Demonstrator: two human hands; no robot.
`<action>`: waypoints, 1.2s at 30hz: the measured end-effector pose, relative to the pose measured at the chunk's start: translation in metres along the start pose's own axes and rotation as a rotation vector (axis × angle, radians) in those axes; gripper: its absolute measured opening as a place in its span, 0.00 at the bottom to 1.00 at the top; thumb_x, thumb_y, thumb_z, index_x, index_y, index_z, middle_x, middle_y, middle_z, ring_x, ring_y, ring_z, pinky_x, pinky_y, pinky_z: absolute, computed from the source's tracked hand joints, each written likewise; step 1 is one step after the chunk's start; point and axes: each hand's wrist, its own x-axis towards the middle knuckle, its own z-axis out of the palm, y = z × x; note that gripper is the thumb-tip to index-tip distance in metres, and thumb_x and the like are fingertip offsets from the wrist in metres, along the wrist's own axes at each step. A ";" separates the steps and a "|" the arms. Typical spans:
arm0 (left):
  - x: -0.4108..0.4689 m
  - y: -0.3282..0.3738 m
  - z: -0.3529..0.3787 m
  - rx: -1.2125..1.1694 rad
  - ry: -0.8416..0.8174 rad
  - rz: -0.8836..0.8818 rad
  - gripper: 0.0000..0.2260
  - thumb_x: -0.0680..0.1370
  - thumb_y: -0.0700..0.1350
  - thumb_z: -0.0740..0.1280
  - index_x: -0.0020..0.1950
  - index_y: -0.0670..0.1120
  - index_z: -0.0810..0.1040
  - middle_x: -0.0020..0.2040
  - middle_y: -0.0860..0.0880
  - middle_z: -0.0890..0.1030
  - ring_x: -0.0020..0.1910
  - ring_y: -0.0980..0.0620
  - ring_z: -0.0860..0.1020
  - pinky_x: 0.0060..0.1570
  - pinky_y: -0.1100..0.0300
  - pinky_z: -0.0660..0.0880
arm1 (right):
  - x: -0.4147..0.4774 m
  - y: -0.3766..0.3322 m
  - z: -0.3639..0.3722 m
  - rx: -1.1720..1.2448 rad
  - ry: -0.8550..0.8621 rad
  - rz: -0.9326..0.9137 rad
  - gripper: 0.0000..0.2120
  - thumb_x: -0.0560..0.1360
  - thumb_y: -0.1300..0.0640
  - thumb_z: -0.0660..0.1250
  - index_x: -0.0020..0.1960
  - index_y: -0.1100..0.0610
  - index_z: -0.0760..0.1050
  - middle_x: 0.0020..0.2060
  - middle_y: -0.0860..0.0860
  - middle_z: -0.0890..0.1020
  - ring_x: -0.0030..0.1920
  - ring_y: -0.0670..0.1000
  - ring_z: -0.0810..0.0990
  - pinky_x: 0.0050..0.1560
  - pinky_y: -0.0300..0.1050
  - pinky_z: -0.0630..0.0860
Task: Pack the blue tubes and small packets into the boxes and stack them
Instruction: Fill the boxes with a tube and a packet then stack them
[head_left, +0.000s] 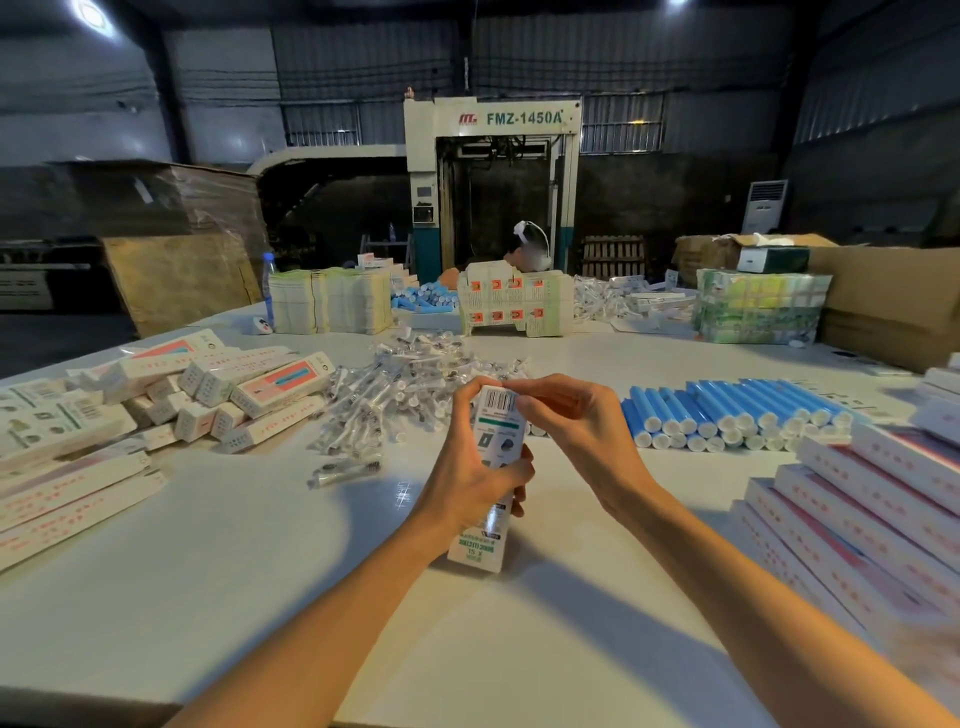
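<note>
I hold a long white box (488, 540) upright over the middle of the white table (260, 571). My left hand (470, 478) grips the box around its middle. My right hand (571, 421) pinches the flap at the box's top end, by the barcode. A row of blue tubes (727, 410) with white caps lies to the right. A heap of small clear packets (395, 395) lies just behind my hands, with one loose packet (345, 473) nearer to me. Whether the box holds anything is hidden.
Packed white boxes (171, 395) are piled at the left. Flat box blanks (852, 509) are stacked at the right edge. Further back stand bundles of flat cartons (332, 301), more blue tubes (421, 301), a water bottle (268, 286), cardboard boxes (883, 296) and a seated person (527, 249).
</note>
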 end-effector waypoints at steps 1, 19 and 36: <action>0.000 0.000 0.000 0.005 -0.001 0.007 0.38 0.75 0.32 0.75 0.73 0.64 0.63 0.54 0.37 0.80 0.33 0.38 0.83 0.31 0.47 0.82 | 0.000 0.000 0.000 -0.003 0.006 -0.010 0.09 0.80 0.61 0.71 0.57 0.54 0.86 0.52 0.46 0.88 0.56 0.47 0.86 0.52 0.46 0.85; -0.004 -0.014 0.008 0.019 0.242 -0.069 0.16 0.86 0.47 0.66 0.66 0.49 0.60 0.60 0.45 0.79 0.57 0.52 0.83 0.50 0.60 0.83 | -0.032 0.019 0.047 0.172 -0.151 0.404 0.25 0.82 0.30 0.53 0.68 0.41 0.78 0.55 0.48 0.87 0.54 0.50 0.87 0.47 0.42 0.83; -0.012 -0.022 0.011 0.671 -0.329 0.121 0.14 0.81 0.64 0.56 0.52 0.63 0.80 0.43 0.56 0.82 0.41 0.58 0.77 0.49 0.53 0.76 | -0.029 -0.067 -0.045 -0.605 -0.059 0.110 0.24 0.86 0.47 0.60 0.80 0.53 0.64 0.71 0.57 0.75 0.45 0.49 0.80 0.39 0.41 0.82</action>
